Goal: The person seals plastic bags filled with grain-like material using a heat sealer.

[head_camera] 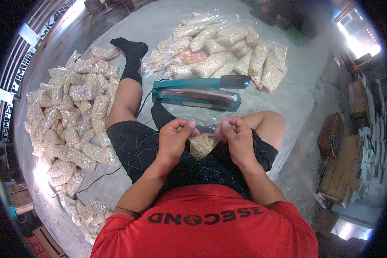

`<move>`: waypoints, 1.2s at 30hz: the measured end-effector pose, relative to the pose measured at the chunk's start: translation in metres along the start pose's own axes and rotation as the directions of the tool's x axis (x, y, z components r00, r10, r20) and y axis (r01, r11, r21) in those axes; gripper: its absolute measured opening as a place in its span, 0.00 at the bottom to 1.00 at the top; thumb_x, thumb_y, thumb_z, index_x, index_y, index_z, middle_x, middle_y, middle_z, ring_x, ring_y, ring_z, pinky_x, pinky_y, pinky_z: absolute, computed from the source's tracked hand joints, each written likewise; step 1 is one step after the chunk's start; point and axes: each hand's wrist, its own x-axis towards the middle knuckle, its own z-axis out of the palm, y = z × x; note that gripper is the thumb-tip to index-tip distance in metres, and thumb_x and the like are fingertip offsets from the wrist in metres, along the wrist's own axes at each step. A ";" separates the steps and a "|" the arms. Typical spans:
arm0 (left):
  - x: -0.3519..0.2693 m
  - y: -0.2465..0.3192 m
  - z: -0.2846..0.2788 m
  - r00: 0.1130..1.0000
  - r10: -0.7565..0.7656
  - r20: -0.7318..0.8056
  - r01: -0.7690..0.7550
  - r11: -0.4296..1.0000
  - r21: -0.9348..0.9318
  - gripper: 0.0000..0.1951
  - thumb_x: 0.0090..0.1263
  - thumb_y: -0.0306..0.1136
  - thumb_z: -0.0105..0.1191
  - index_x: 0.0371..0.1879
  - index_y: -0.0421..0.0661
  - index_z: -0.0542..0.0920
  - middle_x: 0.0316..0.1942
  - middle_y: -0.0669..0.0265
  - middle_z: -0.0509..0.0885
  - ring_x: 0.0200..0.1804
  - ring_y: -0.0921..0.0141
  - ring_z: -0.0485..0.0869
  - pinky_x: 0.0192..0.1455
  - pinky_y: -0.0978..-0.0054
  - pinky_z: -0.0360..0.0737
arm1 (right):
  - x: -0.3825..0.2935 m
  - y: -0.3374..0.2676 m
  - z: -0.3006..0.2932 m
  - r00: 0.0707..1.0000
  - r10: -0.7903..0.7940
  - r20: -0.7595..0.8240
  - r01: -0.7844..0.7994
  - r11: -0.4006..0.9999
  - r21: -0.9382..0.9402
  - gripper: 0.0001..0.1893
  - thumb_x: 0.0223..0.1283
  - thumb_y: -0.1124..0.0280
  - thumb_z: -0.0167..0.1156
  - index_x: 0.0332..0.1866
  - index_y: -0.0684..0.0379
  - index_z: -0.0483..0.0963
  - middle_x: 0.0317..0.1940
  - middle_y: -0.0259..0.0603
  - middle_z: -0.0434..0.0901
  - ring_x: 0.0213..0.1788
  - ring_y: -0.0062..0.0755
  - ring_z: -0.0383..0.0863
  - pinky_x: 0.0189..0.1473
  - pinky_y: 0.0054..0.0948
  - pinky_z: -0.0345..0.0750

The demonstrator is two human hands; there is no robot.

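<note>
Between my hands hangs a clear plastic bag point(202, 146) part filled with pale beans or similar pieces. My left hand point(175, 137) pinches one upper corner of its mouth between thumb and fingers. The opposite corner is gripped by my right hand point(237, 133), so the empty top is stretched flat above my lap. Just beyond lies a teal hand impulse sealer point(196, 93) on the floor, its black-tipped lever point(233, 82) raised at the right end, apart from the bag.
Many filled clear bags point(67, 116) are heaped on the grey floor point(296, 106) at left. Another pile of filled bags point(225, 45) lies beyond the sealer. A dark cord point(98, 182) crosses the floor. Wooden boards point(340, 171) and a brown box-like object point(331, 135) stand at right.
</note>
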 end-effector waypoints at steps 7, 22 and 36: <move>-0.008 -0.004 0.011 0.990 0.132 -0.056 -0.125 0.987 0.105 0.06 0.70 0.29 0.67 0.37 0.43 0.83 0.34 0.67 0.87 0.37 0.75 0.85 0.42 0.79 0.81 | 0.004 0.005 -0.005 0.999 -0.039 0.013 0.040 0.999 -0.026 0.11 0.76 0.68 0.61 0.54 0.63 0.77 0.40 0.38 0.86 0.42 0.23 0.83 0.48 0.23 0.80; -0.044 0.027 -0.005 0.833 0.533 0.148 -0.544 0.740 0.395 0.09 0.79 0.30 0.55 0.41 0.37 0.85 0.39 0.59 0.87 0.41 0.66 0.86 0.48 0.72 0.81 | -0.011 -0.018 0.003 0.916 -0.090 0.390 0.192 0.954 -0.231 0.12 0.67 0.69 0.70 0.50 0.63 0.84 0.42 0.32 0.87 0.43 0.20 0.83 0.49 0.24 0.81; -0.033 -0.010 -0.001 0.855 0.509 -0.100 -0.467 0.839 0.278 0.09 0.79 0.33 0.58 0.40 0.38 0.82 0.34 0.66 0.86 0.37 0.74 0.83 0.44 0.76 0.79 | -0.006 -0.009 -0.005 0.931 -0.211 0.297 0.299 0.908 -0.292 0.16 0.64 0.57 0.73 0.48 0.59 0.86 0.38 0.37 0.89 0.40 0.24 0.86 0.47 0.28 0.82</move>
